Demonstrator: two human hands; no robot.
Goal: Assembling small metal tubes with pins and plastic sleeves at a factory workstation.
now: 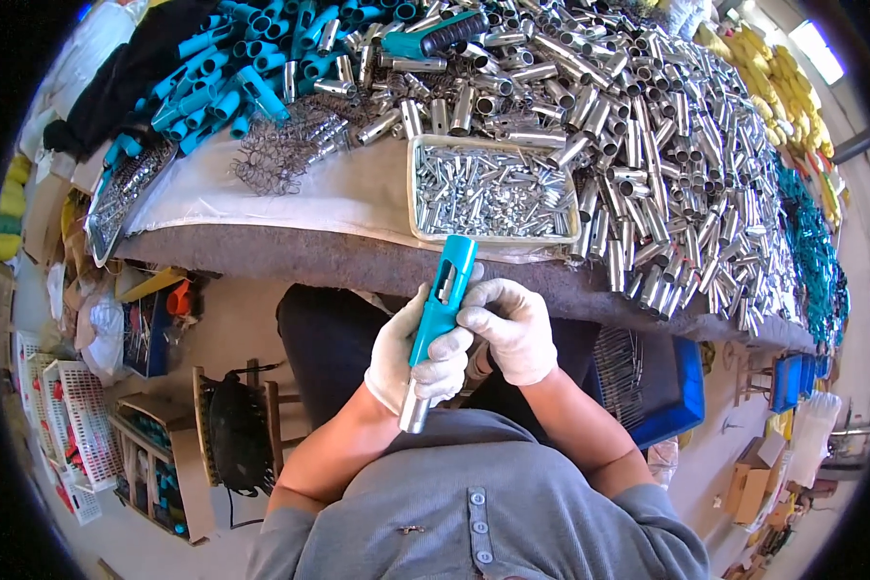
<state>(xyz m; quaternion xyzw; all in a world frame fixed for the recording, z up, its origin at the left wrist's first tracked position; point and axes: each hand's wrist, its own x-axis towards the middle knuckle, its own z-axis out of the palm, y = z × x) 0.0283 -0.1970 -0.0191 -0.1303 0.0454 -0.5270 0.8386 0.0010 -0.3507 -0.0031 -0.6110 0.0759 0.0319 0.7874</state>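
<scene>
My left hand (400, 356), in a white glove, is wrapped round a teal tube (460, 255). A long slot is cut in the tube's upper part, with a small metal piece showing inside it. From the tube's lower end sticks out a shiny metal tube (414, 414), which points toward my chest. Also gloved, my right hand (514, 333) is closed beside the slot, thumb and fingers pinched against the tube's right side. Whatever those fingers may hold is hidden. Both hands are above my lap, just in front of the table edge.
Ahead, a tray (413, 208) of small metal pins sits on the table (290, 253). Metal tubes (648, 174) are heaped right, teal tubes (227, 97) left, with wire springs (271, 159) between. A blue bin (672, 416) stands below right, a chair (237, 430) left.
</scene>
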